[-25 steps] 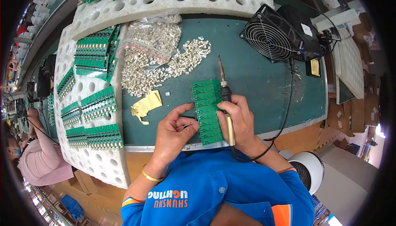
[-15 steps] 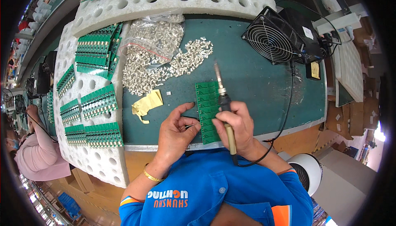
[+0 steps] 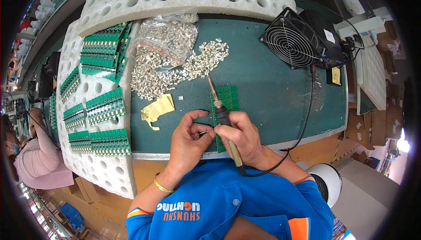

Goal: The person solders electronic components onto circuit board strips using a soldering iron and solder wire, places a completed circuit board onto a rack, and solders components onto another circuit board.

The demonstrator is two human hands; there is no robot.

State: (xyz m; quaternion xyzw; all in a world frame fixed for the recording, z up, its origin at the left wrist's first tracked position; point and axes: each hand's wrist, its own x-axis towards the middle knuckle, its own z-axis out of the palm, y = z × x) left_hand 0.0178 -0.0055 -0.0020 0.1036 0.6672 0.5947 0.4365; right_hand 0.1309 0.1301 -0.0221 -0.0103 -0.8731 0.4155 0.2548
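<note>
My left hand (image 3: 186, 143) is at the left edge of a green circuit board (image 3: 228, 97) on the dark green mat, fingers pinching a thin wire (image 3: 204, 131). My right hand (image 3: 243, 141) grips a soldering iron (image 3: 215, 95) over the board, its tip pointing up and left toward a pile of small white connectors (image 3: 206, 58); the iron and hand hide much of the board. Right fingertips are close to the left thumb; whether they touch the wire I cannot tell. A yellow paper scrap (image 3: 158, 110) lies left of the board, below a clear bag of connectors (image 3: 169, 38).
Holed white foam slabs (image 3: 118, 176) carry rows of circuit boards at left and back. A black fan (image 3: 289, 42) and power strip (image 3: 360, 28) sit at right, with the iron's cable across the mat. A co-worker (image 3: 39, 161) in pink works at far left.
My right hand has moved left toward my left hand, and the soldering iron has swung leftward, tilting across the board and covering more of it.
</note>
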